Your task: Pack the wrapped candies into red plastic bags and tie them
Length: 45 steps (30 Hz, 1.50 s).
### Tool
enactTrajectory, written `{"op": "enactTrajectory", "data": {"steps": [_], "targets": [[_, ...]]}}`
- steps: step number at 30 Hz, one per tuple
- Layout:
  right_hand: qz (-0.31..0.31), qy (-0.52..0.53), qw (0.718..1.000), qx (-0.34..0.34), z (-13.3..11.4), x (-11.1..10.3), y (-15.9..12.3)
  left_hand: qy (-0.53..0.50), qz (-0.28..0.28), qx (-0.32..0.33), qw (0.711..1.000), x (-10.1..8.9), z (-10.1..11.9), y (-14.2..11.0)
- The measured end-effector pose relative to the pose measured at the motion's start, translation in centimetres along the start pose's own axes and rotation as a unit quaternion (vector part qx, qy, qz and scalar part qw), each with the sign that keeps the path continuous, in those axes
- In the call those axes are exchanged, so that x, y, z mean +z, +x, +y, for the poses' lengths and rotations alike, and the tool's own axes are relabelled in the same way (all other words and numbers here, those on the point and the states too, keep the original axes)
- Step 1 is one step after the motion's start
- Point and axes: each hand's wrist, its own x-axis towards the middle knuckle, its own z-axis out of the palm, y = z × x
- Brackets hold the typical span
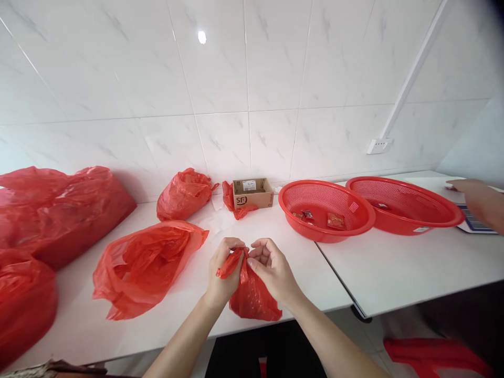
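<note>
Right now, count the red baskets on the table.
2: the near basket right of the cardboard box, and the far basket beside it, by another person's hand.

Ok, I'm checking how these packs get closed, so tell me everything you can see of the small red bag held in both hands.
The small red plastic bag is thin, glossy, crinkled film, filled and bulging, its contents hidden. It rests on the white table near the front edge, leaning slightly right. Its top is gathered into a twisted neck. The left hand pinches the loose end, which sticks out leftward; the right hand grips the neck from the other side. A larger, open red bag lies to its left, apart from it.
</note>
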Motion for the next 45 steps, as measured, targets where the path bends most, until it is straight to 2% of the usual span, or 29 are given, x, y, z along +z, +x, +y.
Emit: {"op": "enactTrajectory", "data": {"steps": [2, 4, 6, 8, 9, 11, 13, 14, 15, 18, 20, 26, 29, 31, 33, 34, 37, 38, 39, 41, 45], "targets": [[-0.040, 0.050, 0.997, 0.035, -0.4, -0.6, 0.5, 0.014, 0.002, 0.008, 1.000, -0.4, 0.5, 0.4], [-0.076, 0.053, 0.995, 0.046, -1.2, -1.2, 1.0, 0.029, -0.011, 0.015, 0.999, -1.1, 1.2, 1.1], [-0.102, 0.011, 0.994, 0.028, -2.2, -1.6, 1.3, 0.041, -0.044, 0.014, 0.998, -2.1, 2.1, 2.0], [-0.106, -0.081, 0.991, -0.016, -3.1, -1.8, 1.4, 0.044, -0.101, 0.011, 0.994, -3.3, 3.0, 3.0], [-0.101, -0.146, 0.983, -0.048, -3.4, -1.8, 1.3, 0.043, -0.133, 0.009, 0.990, -3.9, 3.4, 3.5], [-0.088, -0.292, 0.944, -0.127, -3.7, -1.8, 1.0, 0.039, -0.183, 0.008, 0.982, -5.0, 3.9, 4.2], [-0.078, -0.383, 0.901, -0.187, -3.5, -1.7, 0.6, 0.043, -0.194, 0.009, 0.980, -5.8, 4.0, 4.5], [-0.075, -0.390, 0.896, -0.199, -3.3, -1.6, 0.4, 0.047, -0.189, 0.011, 0.981, -6.1, 3.9, 4.5], [-0.071, -0.370, 0.905, -0.197, -3.2, -1.5, 0.2, 0.050, -0.182, 0.016, 0.982, -6.2, 3.9, 4.4], [-0.069, -0.230, 0.961, -0.136, -3.3, -1.1, 0.0, 0.053, -0.174, 0.038, 0.983, -5.8, 3.8, 4.0], [-0.084, -0.161, 0.979, -0.091, -3.8, -0.9, 0.0, 0.056, -0.169, 0.049, 0.983, -5.3, 3.9, 3.7], [-0.100, -0.138, 0.985, -0.038, -5.0, -1.0, 0.3, 0.070, -0.157, 0.033, 0.984, -4.7, 4.1, 3.5], [-0.117, -0.147, 0.982, -0.034, -5.2, -1.1, 0.3, 0.067, -0.168, 0.021, 0.983, -5.0, 4.2, 3.6], [-0.116, -0.189, 0.974, -0.054, -5.2, -1.1, 0.3, 0.058, -0.184, 0.012, 0.981, -5.2, 4.4, 3.7], [-0.095, -0.280, 0.949, -0.115, -5.1, -1.2, 0.4, 0.046, -0.204, 0.000, 0.978, -5.3, 4.7, 3.8], [-0.075, -0.343, 0.922, -0.165, -5.1, -1.2, 0.5, 0.040, -0.212, -0.007, 0.976, -5.3, 4.9, 3.8], [-0.008, -0.516, 0.789, -0.333, -4.8, -1.6, 0.9, 0.026, -0.218, -0.030, 0.975, -5.0, 5.2, 3.8], [0.007, -0.548, 0.750, -0.370, -4.8, -1.8, 1.0, 0.024, -0.215, -0.037, 0.976, -4.8, 5.2, 3.8], [0.015, -0.566, 0.726, -0.390, -4.7, -2.0, 1.1, 0.022, -0.209, -0.043, 0.977, -4.6, 5.2, 3.7], [0.014, -0.577, 0.716, -0.393, -4.5, -2.3, 1.2, 0.021, -0.198, -0.052, 0.979, -4.3, 5.0, 3.6], [-0.015, -0.554, 0.758, -0.343, -3.7, -2.5, 0.8, 0.027, -0.172, -0.058, 0.983, -4.5, 4.7, 3.3]]}}
